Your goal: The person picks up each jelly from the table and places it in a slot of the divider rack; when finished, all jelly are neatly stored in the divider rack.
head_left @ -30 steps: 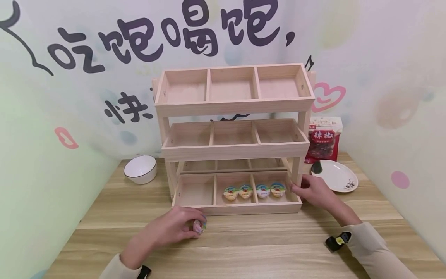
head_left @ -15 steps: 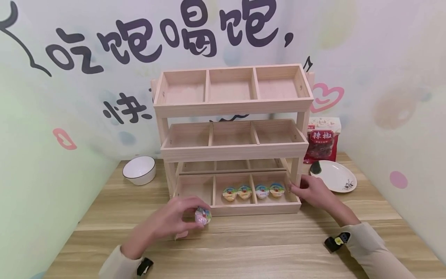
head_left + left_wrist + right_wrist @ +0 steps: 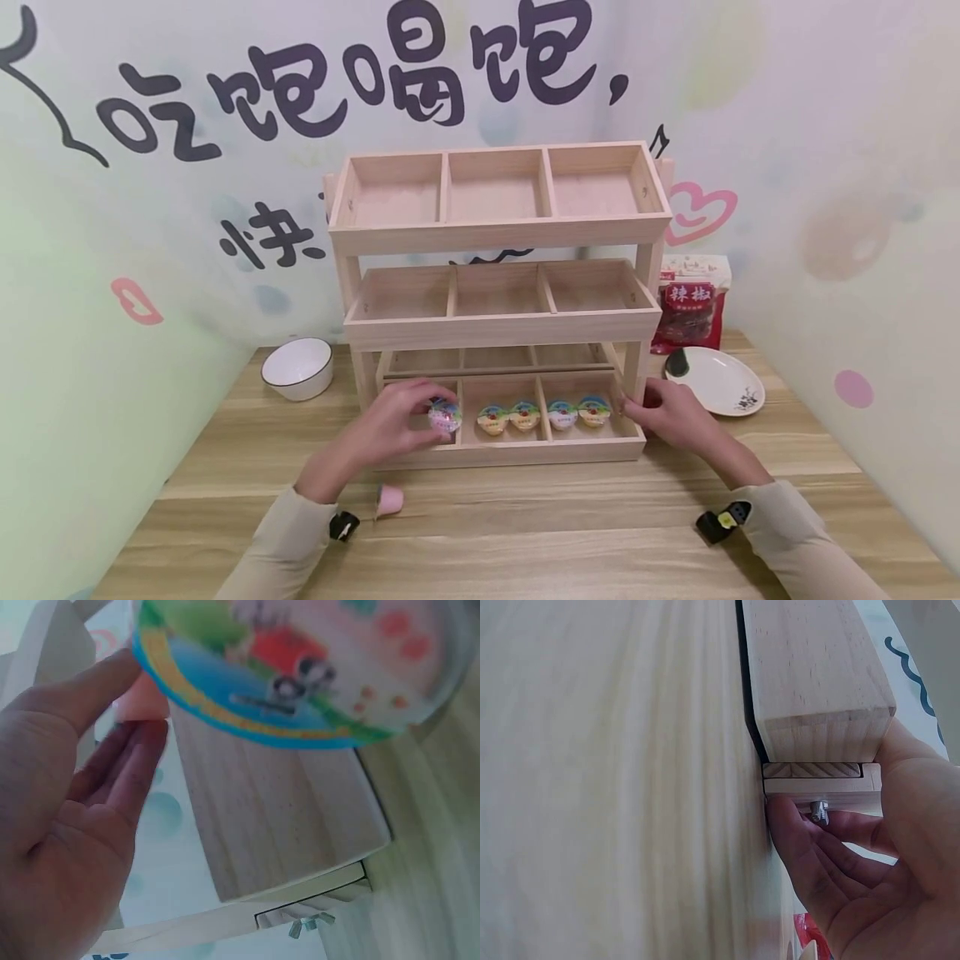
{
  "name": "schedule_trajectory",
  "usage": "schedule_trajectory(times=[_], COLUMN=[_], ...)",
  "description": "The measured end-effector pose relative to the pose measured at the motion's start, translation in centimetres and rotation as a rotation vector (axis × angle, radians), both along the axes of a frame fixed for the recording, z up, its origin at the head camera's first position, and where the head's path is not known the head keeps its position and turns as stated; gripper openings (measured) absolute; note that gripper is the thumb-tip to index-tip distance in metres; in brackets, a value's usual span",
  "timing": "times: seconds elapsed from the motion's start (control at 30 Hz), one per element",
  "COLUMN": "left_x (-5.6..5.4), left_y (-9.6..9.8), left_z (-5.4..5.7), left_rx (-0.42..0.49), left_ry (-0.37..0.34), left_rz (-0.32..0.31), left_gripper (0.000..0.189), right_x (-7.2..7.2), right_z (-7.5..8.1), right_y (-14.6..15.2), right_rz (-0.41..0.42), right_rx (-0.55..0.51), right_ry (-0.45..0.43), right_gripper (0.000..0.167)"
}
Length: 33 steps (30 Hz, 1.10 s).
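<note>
My left hand pinches a small jelly cup with a printed lid between thumb and fingers, at the left compartment of the bottom tray. Its pink side shows between the fingers in the left wrist view. Another pink jelly cup lies on its side on the table in front of the rack; its colourful lid looms large in the left wrist view. My right hand grips the tray's right end, fingers beside a metal bolt. Two yellow jelly cups sit in the middle compartment, two more cups in the right.
The three-tier wooden rack stands against the wall. A white bowl is to its left. On the right are a white oval plate and a red bag of dried chillies. Wooden table extends in front.
My left hand has lifted the jelly cup off the table, up and over the tray's front edge to the left compartment, uncovering the pink cup on the table. My right hand stays put.
</note>
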<state>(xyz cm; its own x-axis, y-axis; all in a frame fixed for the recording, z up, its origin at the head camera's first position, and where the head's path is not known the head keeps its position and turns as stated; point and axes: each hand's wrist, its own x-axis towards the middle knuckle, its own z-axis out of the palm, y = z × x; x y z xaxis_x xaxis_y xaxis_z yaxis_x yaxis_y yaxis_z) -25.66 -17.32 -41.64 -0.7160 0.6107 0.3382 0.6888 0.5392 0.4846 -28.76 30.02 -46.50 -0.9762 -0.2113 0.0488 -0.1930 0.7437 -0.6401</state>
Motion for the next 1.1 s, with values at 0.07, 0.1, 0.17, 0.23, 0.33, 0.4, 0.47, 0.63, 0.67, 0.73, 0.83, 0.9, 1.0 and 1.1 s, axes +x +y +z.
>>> schedule_trajectory(times=[0.07,0.1,0.17,0.23,0.33,0.4,0.47,0.63,0.67,0.73,0.83,0.9,1.0,1.1], left_x=[-0.5,-0.7,-1.0,-1.2,-1.4,-1.5,-1.5,-1.6,-1.6,-1.7,-1.7,-1.7,-1.7,-1.7], left_y=[0.1,0.1,0.1,0.0,-0.1,-0.2,-0.3,-0.3,-0.2,-0.2,-0.2,-0.3,-0.5,-0.7], left_z=[-0.3,-0.6,-1.0,-1.4,-1.9,-2.1,-2.2,-2.6,-2.7,-2.8,-2.9,-2.9,-2.7,-2.5], left_rx=[-0.013,-0.02,-0.019,-0.011,0.005,0.014,0.018,0.017,0.013,0.01,0.0,0.001,0.004,0.015], left_ry=[-0.001,-0.007,-0.043,-0.092,-0.146,-0.161,-0.165,-0.182,-0.178,-0.177,-0.18,-0.204,-0.243,-0.274], left_rz=[0.025,0.038,0.067,0.101,0.141,0.155,0.16,0.174,0.176,0.179,0.176,0.169,0.167,0.155], left_gripper=[0.048,0.05,0.052,0.053,0.052,0.049,0.046,0.043,0.044,0.044,0.041,0.038,0.036,0.039], right_x=[0.0,0.0,0.0,0.0,0.0,0.0,0.0,-0.1,-0.1,-0.1,-0.2,-0.2,-0.2,-0.2], right_z=[0.0,0.0,0.0,-0.1,-0.1,-0.1,-0.1,0.0,0.0,0.0,-0.1,-0.2,-0.2,-0.2], right_y=[0.0,0.0,-0.1,-0.1,-0.1,-0.1,-0.1,-0.1,-0.1,-0.1,0.0,0.0,0.1,0.2], right_rz=[0.001,0.001,0.004,0.008,0.009,0.007,0.007,0.012,0.011,0.011,0.009,0.008,0.006,0.006], right_rx=[-0.003,-0.003,-0.005,-0.006,-0.007,-0.006,-0.005,-0.013,-0.013,-0.009,0.0,0.002,-0.003,-0.005], right_ry=[-0.004,-0.005,-0.008,-0.008,-0.004,-0.002,-0.003,-0.014,-0.014,-0.012,-0.007,-0.007,-0.009,-0.007], right_gripper=[0.055,0.055,0.056,0.056,0.056,0.056,0.056,0.06,0.06,0.06,0.06,0.06,0.06,0.06])
